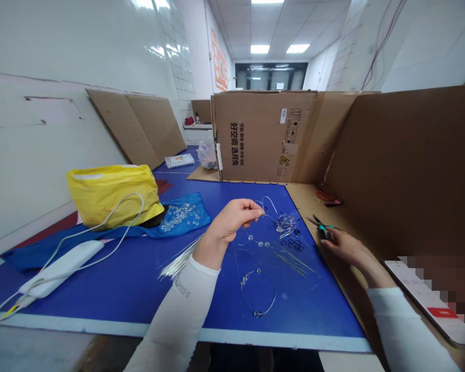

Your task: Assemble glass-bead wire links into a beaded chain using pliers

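Note:
My left hand [234,219] is raised over the blue table, thumb and forefinger pinched on a thin wire [271,218]. Clear beads [260,244] show just below that hand; whether they are strung on the same wire I cannot tell. To the right, my right hand [344,247] has its fingers closed around the green handles of the pliers [321,226], whose jaws point away to the left over the cardboard. Nearer the front edge, a wire loop with clear beads [274,294] lies on the table.
Right of my left hand lie a small heap of beaded wire pieces [285,224], dark rings [294,245] and loose straight wires [294,262]. More wires [178,263] lie left. Clear beads rest on blue cloth [201,206] beside a yellow bag [114,194]. Cardboard walls [256,139] stand behind and right.

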Motion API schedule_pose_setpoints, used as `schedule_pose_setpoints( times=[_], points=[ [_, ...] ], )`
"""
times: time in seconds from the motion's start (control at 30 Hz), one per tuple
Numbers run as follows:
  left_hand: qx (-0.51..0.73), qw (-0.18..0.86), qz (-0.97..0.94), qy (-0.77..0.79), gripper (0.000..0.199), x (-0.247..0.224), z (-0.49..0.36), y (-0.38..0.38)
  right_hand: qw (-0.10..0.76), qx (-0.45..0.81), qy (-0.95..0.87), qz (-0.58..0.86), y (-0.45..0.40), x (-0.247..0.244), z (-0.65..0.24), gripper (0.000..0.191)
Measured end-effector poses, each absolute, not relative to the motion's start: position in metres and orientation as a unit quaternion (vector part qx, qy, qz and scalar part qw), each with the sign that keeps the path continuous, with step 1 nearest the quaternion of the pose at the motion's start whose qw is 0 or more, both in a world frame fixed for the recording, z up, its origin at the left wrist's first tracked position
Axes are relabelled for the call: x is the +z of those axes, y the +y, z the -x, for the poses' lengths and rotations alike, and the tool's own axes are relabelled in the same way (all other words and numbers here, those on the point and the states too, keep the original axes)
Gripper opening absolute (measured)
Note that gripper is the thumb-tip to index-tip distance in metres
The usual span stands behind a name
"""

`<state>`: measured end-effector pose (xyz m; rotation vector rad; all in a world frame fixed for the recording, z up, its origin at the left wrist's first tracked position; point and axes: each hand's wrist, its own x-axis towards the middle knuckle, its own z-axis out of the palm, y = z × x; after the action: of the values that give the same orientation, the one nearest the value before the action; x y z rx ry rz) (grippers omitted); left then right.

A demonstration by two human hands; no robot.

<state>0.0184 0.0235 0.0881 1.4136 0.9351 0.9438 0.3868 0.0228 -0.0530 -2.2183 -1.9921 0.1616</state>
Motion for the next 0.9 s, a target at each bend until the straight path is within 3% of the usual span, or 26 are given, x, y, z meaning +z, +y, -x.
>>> schedule_pose_setpoints(
  times=[0.33, 0.57, 0.77, 0.9],
  points=[
    [0.408, 0.555, -0.598, 0.409, 0.016, 0.09, -0.018, 0.025, 0.062, -0.004, -0.622, 0.781, 0.03, -0.064, -0.383, 0.07],
    [0.411, 0.557, -0.596, 0.407, 0.016, 0.09, -0.018, 0.024, 0.07, 0.013, -0.598, 0.798, 0.032, -0.062, -0.385, 0.068],
    [0.411, 0.559, -0.596, 0.405, 0.016, 0.091, -0.016, 0.023, 0.11, 0.024, -0.578, 0.808, 0.029, -0.054, -0.388, 0.043],
    [0.411, 0.56, -0.594, 0.406, 0.012, 0.09, -0.017, 0.024, 0.257, 0.046, -0.551, 0.792, 0.027, -0.046, -0.384, 0.03]
  ],
)
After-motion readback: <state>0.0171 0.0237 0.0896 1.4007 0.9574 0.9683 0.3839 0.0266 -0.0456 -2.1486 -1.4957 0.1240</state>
